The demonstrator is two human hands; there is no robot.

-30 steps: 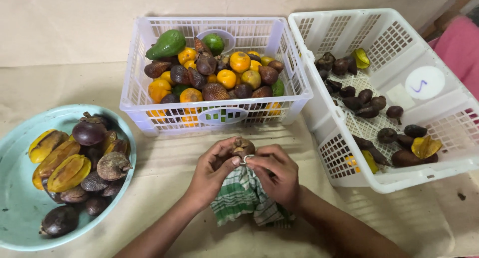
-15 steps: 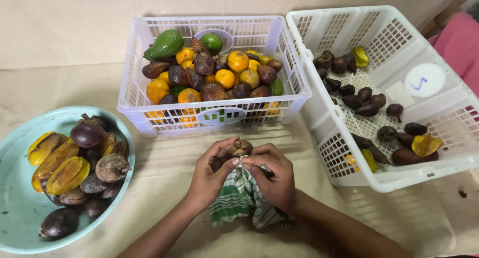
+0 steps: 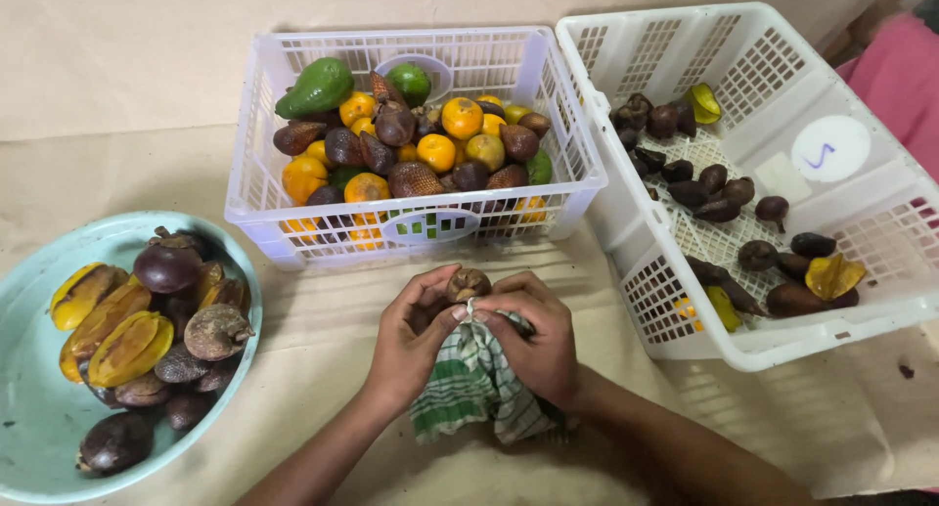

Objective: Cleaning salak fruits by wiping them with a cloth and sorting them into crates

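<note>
While both hands (image 3: 469, 340) pinch a brown snake fruit (image 3: 468, 283) in a green-checked cloth (image 3: 476, 387) at lower centre, the middle basket (image 3: 411, 227) remains full.

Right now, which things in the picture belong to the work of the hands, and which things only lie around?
In the work:
- left hand and right hand, both holding a small brown fruit
- green checked cloth gripped beneath it

Lying around:
- middle basket with mixed fruit
- right basket with dark fruit
- blue bowl with fruit

Hands hide brown fruit (image 3: 468, 283) (mostly).
</note>
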